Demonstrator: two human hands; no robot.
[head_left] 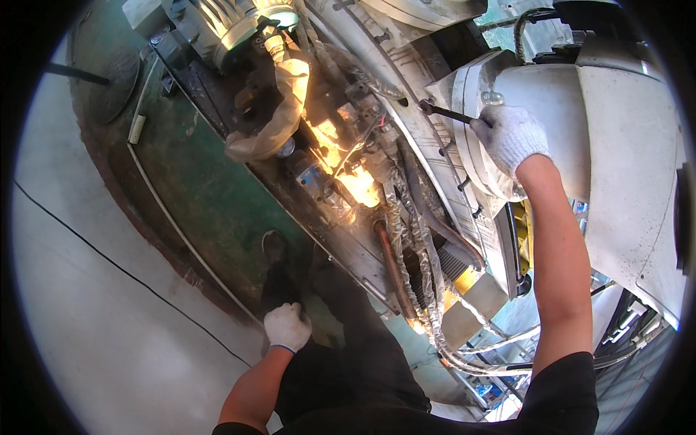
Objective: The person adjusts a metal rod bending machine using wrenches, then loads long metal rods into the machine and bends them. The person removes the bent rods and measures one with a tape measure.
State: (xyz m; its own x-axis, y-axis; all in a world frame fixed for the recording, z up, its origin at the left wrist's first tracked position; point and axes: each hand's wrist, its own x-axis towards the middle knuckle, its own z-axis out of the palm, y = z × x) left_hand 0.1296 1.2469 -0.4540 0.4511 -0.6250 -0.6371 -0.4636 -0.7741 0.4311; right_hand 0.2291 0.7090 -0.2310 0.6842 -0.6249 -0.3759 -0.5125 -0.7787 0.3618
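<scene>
My right hand (511,138), in a white knit glove, grips the handle of a dark wrench (453,114). The wrench's head meets a row of bolts along the edge of a long pale metal rail (435,148); whether it sits on a bolt is too small to tell. Directly behind that hand is a large white rounded machine housing (558,94). Lower left, my left hand (288,327), gloved too, is closed in a fist beside my dark-trousered leg. What it may hold is hidden.
An oily machine bed left of the rail carries a motor (225,18), a wrapped hose (290,98) and foil-wrapped cables (428,268). Bright light patches fall on it. A thin pipe (174,217) runs over the green floor, and a black cable (123,268) crosses the pale floor.
</scene>
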